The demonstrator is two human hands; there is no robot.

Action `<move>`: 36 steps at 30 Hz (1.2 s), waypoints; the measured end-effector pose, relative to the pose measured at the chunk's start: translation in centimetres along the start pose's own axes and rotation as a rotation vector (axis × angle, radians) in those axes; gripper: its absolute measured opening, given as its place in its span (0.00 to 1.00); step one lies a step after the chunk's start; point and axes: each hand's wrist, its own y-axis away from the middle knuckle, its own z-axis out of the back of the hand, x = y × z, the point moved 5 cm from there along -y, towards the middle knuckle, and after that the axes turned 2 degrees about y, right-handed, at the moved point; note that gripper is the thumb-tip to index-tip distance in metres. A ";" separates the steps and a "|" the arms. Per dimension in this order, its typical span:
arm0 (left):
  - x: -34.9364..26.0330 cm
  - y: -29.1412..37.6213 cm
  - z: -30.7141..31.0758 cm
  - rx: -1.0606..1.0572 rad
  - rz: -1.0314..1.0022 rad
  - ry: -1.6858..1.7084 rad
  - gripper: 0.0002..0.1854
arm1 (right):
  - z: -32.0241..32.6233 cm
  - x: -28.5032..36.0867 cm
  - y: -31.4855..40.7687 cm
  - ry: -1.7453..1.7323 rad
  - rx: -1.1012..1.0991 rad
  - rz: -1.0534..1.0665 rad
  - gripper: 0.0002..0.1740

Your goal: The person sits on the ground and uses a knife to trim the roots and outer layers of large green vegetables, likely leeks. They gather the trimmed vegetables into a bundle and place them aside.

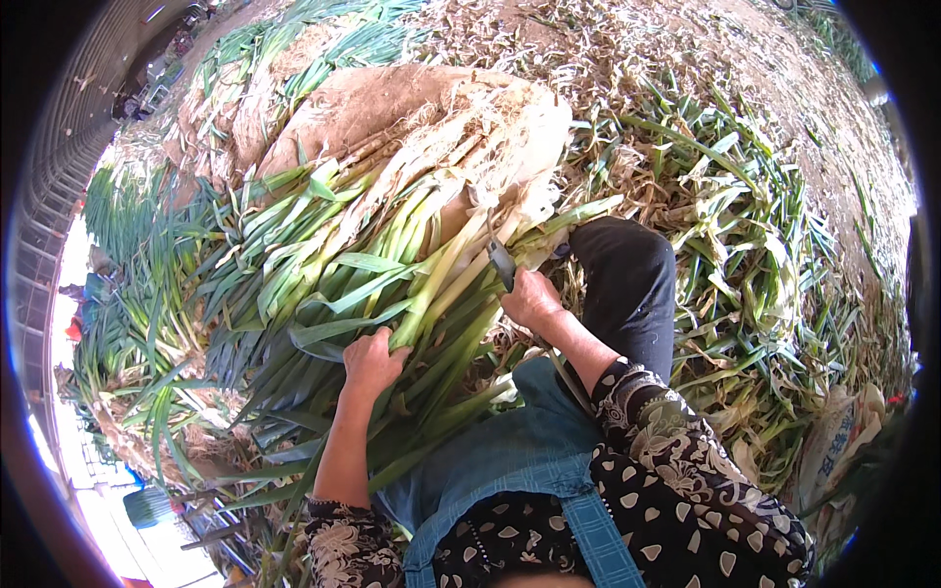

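Observation:
My left hand (375, 361) grips the green leaves of a large Welsh onion stalk (423, 305). The stalk slants up and to the right, its pale end among other stalks. In my right hand (535, 298) is a dark-handled tool (502, 263) with a thin, bent metal tip, probably an air blow gun. A thin hose runs down from beneath that hand. The tip lies over the pale lower ends of the stalks. Beyond my hands, a heap of onions with dry roots (434, 140) rests on a brown sheet-covered mound (353, 99).
Peeled green leaves and dry skins (735, 242) lie thick on the ground to the right. More onion bundles (140, 242) are piled at left. My bent knee (628, 287) stands beside the heap. A printed sack (831, 434) sits at lower right.

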 end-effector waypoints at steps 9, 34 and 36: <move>-0.6 2.6 1.3 0.064 -0.125 -0.004 0.21 | 0.1 -0.3 1.4 -0.081 -0.052 0.087 0.25; -2.5 -14.2 -2.0 -0.232 -0.045 -0.292 0.36 | -3.0 3.6 0.9 -0.072 -0.069 0.216 0.27; -3.0 -11.2 -3.0 -0.165 -0.088 -0.272 0.34 | -3.8 3.9 2.7 -0.052 0.095 0.305 0.30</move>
